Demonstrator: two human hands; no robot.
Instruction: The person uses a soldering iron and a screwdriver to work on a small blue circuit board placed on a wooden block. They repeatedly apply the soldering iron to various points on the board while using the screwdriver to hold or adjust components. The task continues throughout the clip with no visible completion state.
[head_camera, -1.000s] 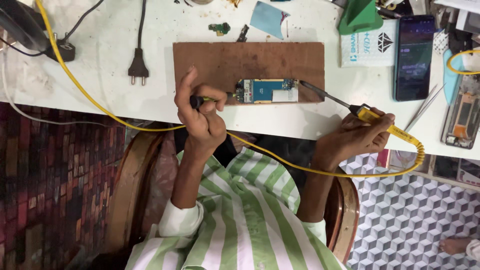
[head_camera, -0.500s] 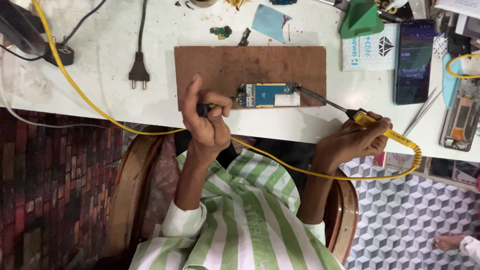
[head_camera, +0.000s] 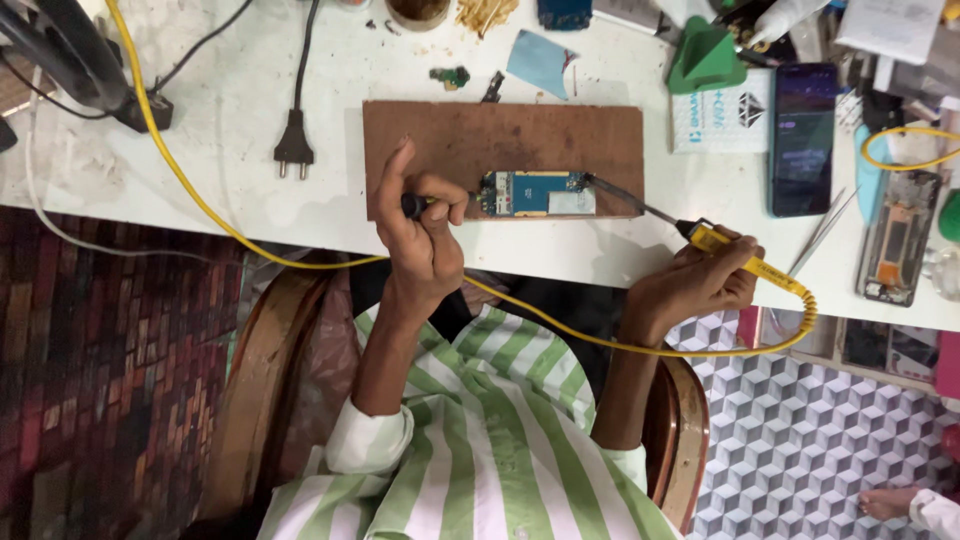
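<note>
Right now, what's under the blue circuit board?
The blue circuit board lies on a brown wooden board, which rests on the white table. Whatever is directly beneath the circuit board is covered.

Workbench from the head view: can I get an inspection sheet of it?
Surface: white table, brown board on it.
Job's things: blue circuit board on the brown board; soldering iron tip at its right end.
Clutter: smartphone, tweezers, green wedge, opened phone.
Grips: left hand holds a dark-handled tool; right hand holds the soldering iron.
Cables: yellow cord, loose black plug.
Surroundings: wooden chair, patterned floor.
</note>
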